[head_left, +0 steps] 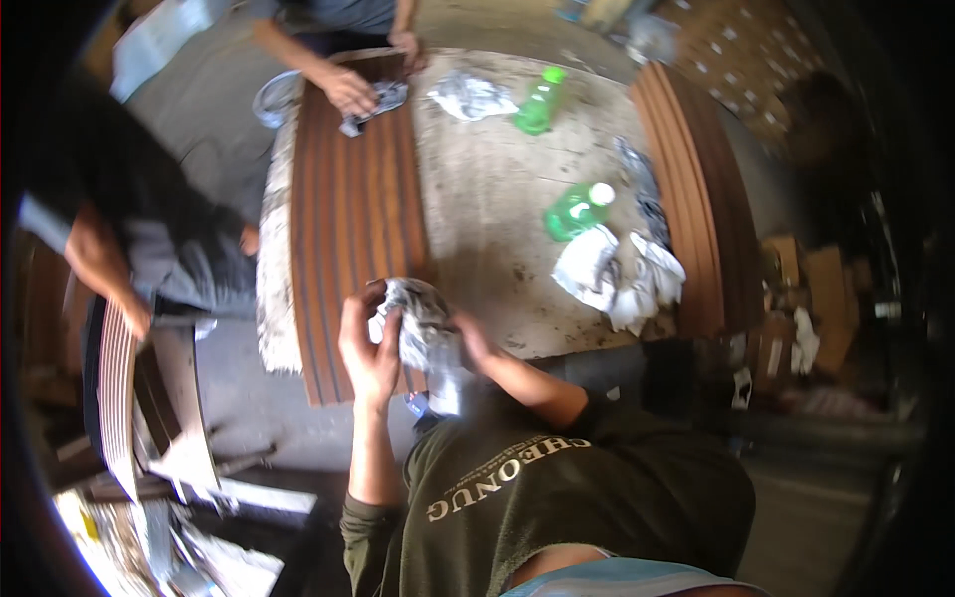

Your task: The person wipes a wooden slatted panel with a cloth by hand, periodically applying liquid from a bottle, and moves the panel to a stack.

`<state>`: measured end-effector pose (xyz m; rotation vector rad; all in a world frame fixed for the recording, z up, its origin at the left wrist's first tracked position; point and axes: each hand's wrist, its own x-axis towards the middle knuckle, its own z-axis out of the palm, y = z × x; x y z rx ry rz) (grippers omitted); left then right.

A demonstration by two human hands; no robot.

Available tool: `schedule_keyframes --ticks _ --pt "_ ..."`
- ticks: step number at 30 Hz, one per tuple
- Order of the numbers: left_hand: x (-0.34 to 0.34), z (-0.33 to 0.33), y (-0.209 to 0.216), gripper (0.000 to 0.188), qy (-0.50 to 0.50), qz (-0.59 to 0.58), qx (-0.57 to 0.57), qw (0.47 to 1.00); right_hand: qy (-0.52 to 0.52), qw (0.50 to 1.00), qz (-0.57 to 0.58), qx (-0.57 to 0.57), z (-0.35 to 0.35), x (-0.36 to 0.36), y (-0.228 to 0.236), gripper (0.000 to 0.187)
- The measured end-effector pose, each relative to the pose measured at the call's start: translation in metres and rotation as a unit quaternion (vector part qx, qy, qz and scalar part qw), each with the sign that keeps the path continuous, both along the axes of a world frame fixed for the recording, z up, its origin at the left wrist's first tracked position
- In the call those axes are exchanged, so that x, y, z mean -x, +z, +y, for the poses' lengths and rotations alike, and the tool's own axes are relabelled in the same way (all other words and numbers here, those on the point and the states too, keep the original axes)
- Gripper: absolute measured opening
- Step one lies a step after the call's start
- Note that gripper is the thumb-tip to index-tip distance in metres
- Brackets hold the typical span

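In front of my body I hold a crumpled grey-and-white rag (pixel 425 316) over the near end of a long brown panel with dark stripes (pixel 348 214). The fingers of my left hand (pixel 370 350) are closed round the rag's left side. My right hand (pixel 477 341) grips its right side, partly blurred and hidden. A loose end of the cloth hangs down toward my shirt. The panel lies along the left side of a stained, pale worktable (pixel 477 199).
Green bottles (pixel 575 213) and white rags (pixel 587 269) stand or lie on the table's right half. Brown slatted panels (pixel 686 199) are stacked along its right edge. At the far end, a co-worker's hand (pixel 348 92) presses a grey rag on the panel. Another person (pixel 169 229) stands left.
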<state>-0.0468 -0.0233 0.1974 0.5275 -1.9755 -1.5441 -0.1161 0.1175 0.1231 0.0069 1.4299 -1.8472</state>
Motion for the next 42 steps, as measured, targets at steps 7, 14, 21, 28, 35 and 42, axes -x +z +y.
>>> schedule_keyframes --ticks 7,14,21,28,35,42 --pt "0.198 0.111 -0.047 0.095 -0.298 -0.094 0.137 0.940 -0.095 0.962 -0.243 0.077 0.248 0.005 -0.050 0.048" --pt "0.272 0.194 -0.089 0.089 -0.171 -0.041 0.019 0.984 -0.254 0.945 -0.186 0.089 0.279 0.015 0.031 0.048" --pt "0.177 0.112 -0.095 0.067 -0.068 -0.054 0.077 0.993 -0.086 0.977 -0.119 0.152 0.154 0.119 0.080 0.047" --pt "-0.110 -0.034 -0.158 0.030 0.573 -0.340 0.216 0.714 0.339 0.753 0.555 0.096 -0.143 0.182 0.018 0.057" --pt "-0.108 -0.045 -0.155 0.036 0.493 -0.105 -0.068 0.861 0.293 0.467 0.798 -0.245 -0.231 0.136 -0.053 0.067" --pt "-0.118 -0.050 -0.169 0.028 0.473 -0.059 -0.114 0.872 0.529 0.469 0.696 -0.128 -0.105 -0.094 -0.042 0.083"
